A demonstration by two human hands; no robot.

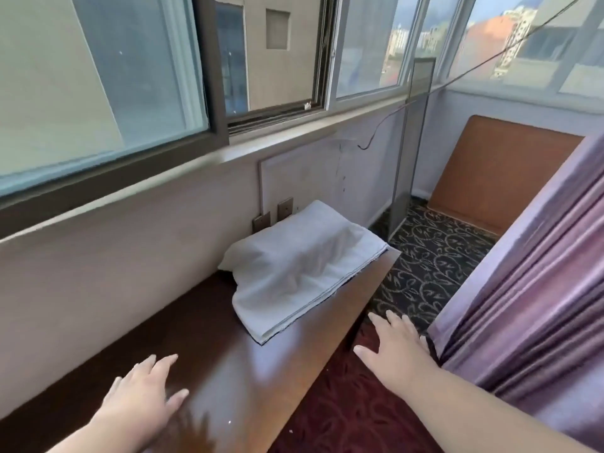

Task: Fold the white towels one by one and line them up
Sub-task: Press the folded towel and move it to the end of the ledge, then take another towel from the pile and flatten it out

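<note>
Beyond both your hands, at the bench's (202,322) far right end, lies the white towel (304,269) | long axis runs near-to-far, tilted right | right hand (397,346) nearer, spread, holding nothing; left hand (143,392) flat, released, over the bench

Towel (300,266) on table's (209,338) far end, curtain (529,315) right

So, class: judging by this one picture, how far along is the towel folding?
Done: one white towel lies folded, a bit rumpled, at the far end of the wooden table. In hand: nothing; the left hand and right hand are both open and empty. Left: no other towels show, so no line-up yet.
</note>
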